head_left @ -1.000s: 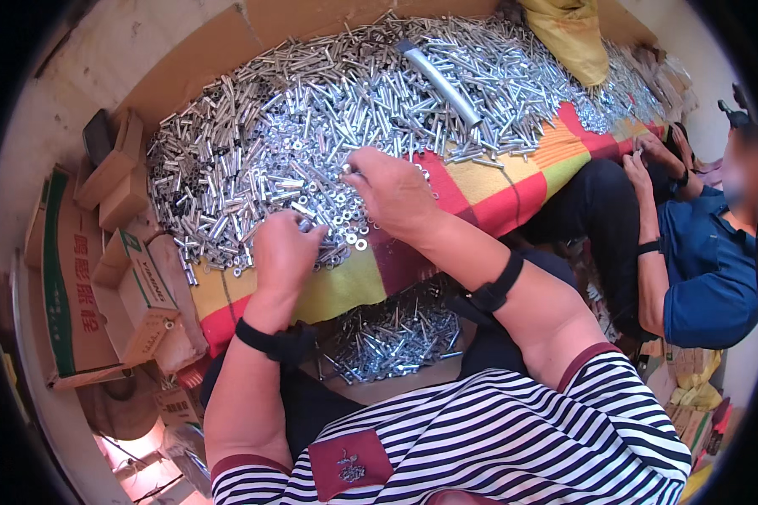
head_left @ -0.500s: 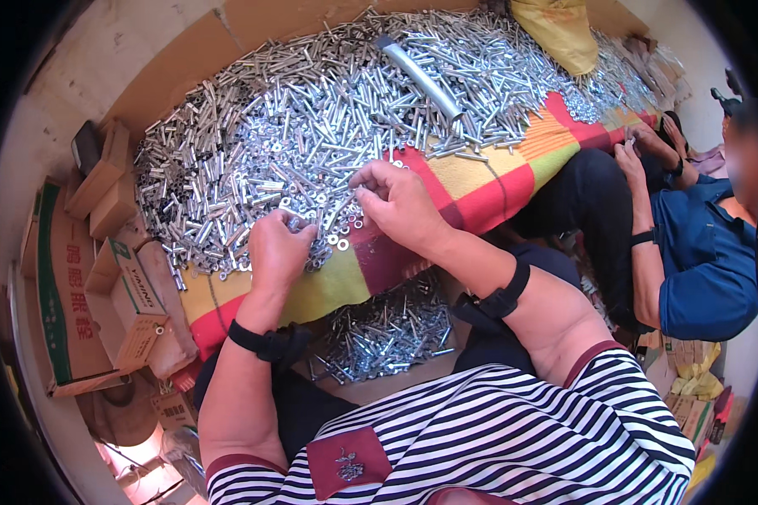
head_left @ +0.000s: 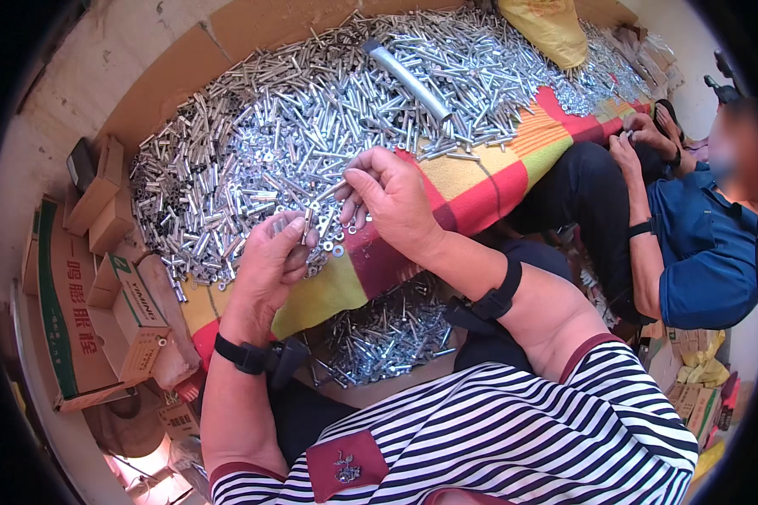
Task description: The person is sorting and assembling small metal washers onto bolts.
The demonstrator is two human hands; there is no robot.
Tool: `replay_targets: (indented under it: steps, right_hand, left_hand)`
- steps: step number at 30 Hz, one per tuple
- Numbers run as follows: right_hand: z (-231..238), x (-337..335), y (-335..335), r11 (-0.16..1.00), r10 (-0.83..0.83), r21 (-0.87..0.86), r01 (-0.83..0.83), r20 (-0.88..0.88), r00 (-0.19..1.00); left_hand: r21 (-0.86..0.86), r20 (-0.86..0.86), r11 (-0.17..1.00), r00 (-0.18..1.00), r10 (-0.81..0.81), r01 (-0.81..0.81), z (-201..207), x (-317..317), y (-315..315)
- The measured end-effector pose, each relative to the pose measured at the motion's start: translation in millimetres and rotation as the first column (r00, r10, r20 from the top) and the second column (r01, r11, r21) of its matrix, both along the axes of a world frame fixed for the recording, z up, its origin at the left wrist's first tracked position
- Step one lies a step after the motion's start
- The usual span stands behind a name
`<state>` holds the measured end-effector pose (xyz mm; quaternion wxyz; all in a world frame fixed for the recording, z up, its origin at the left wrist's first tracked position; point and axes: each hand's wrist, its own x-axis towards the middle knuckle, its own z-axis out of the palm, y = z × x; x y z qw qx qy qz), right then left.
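Observation:
A wide heap of metal bolts and sleeves covers the checked blanket in front of me. My left hand is at the heap's near edge, thumb and fingers pinched on a short metal bolt that stands upright. Just right of it, my right hand hangs palm down over the heap with its fingers curled. From its fingertips a thin metal rod slants down to the left; its kind is too small to tell. Loose washers lie below and between both hands.
A grey metal tube lies across the heap. Open cardboard boxes stand at left, a yellow sack at the back. More bolts lie in a lower box between my legs. A co-worker in blue sits at right, hands at the blanket.
My left hand has turned palm up and come slightly nearer me, and the bolt in it now shows. My right hand has shifted slightly left and up.

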<state>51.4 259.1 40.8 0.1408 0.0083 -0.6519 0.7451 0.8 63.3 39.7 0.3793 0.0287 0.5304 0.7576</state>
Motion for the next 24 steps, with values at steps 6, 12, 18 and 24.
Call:
replay_targets:
  steps: [6, 12, 18, 24]
  right_hand:
    - [-2.9, 1.2, -3.4, 0.993, 0.115, 0.014, -0.117, 0.118, 0.986]
    - [-15.5, 8.3, -16.3, 0.867, 0.242, 0.402, -0.293, 0.175, 0.954]
    - [-22.7, -10.3, -6.2, 0.480, -0.004, 0.846, 0.233, -0.264, 0.965]
    - [-33.8, -35.5, -4.9, 0.187, 0.026, 0.932, 0.309, -0.319, 0.947]
  left_hand:
    - [0.000, -0.014, 1.000, 1.000, 0.002, -0.002, -0.2, 3.4, 3.1]
    - [0.059, 0.173, 0.987, 0.976, 0.134, -0.146, -22.1, 7.2, 4.9]
    - [0.081, 0.344, 0.928, 0.884, 0.316, -0.363, -12.8, 0.0, 2.8]
    - [-0.188, -0.258, 0.950, 0.946, 0.198, -0.250, -20.6, -22.2, -16.4]
